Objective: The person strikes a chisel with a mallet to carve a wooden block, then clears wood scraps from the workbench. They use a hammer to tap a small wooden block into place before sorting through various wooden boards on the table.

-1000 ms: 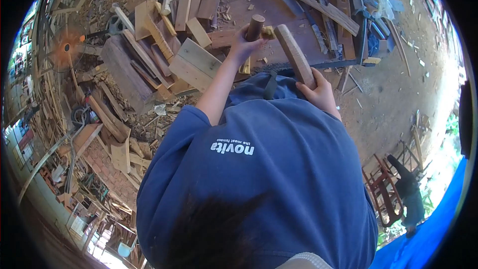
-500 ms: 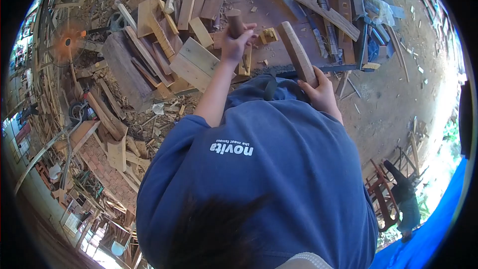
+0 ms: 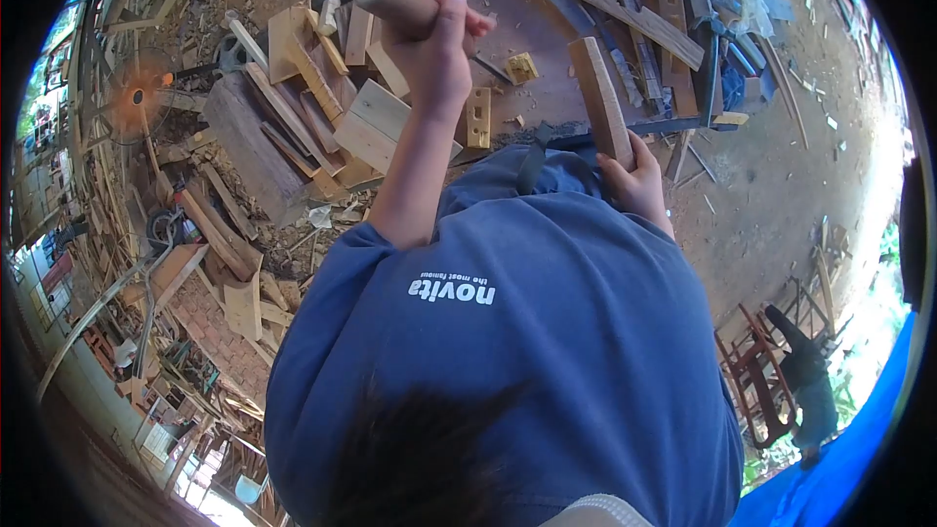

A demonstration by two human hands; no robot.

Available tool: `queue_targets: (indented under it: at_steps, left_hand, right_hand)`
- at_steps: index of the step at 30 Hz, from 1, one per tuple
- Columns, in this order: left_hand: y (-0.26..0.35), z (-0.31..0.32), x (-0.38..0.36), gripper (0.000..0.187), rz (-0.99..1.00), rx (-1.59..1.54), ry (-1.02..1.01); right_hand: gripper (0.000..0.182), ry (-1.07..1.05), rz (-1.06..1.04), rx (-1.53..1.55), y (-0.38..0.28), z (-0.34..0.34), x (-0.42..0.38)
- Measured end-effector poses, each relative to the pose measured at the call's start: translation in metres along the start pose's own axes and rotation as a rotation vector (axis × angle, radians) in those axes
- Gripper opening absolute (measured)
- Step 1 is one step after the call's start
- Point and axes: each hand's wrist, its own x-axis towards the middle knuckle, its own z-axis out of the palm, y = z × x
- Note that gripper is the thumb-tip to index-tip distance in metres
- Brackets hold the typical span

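Well, my left hand [image 3: 436, 49] is closed in a fist around the thick, round wooden handle [image 3: 398, 2] of a tool, its butt sticking out at the far left of my fist. A thin dark shaft [image 3: 494, 70] comes out on the right and slants nearer, its end beside a small yellowish block [image 3: 522, 67]; I cannot tell whether they touch.

My right hand [image 3: 634, 178] is wrapped around the near end of a wooden bar [image 3: 599, 98], thumb across it, the far end tipped a little left. The bar is over the near edge of the brown work surface [image 3: 549, 29].

Between my arms, a pale piece with square holes [image 3: 478, 118] lies near that edge. To the left are stacked boards [image 3: 369, 122] and a heavy dark beam [image 3: 249, 137]; to the far right, a long notched board [image 3: 639, 21] and crumpled clear plastic [image 3: 744, 8].
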Motion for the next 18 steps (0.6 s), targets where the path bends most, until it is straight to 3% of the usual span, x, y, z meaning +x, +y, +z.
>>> queue_targets:
  at_steps: [7,18]
  left_hand:
    - [-0.026,0.011,-0.003,0.016,0.137,0.000,-0.151]
    - [-0.039,0.023,-0.006,0.017,0.124,0.089,-0.123]
  right_hand:
    - [0.059,-0.019,0.008,0.058,0.002,-0.007,0.004]
    - [0.059,-0.052,-0.028,0.088,0.005,-0.018,0.016]
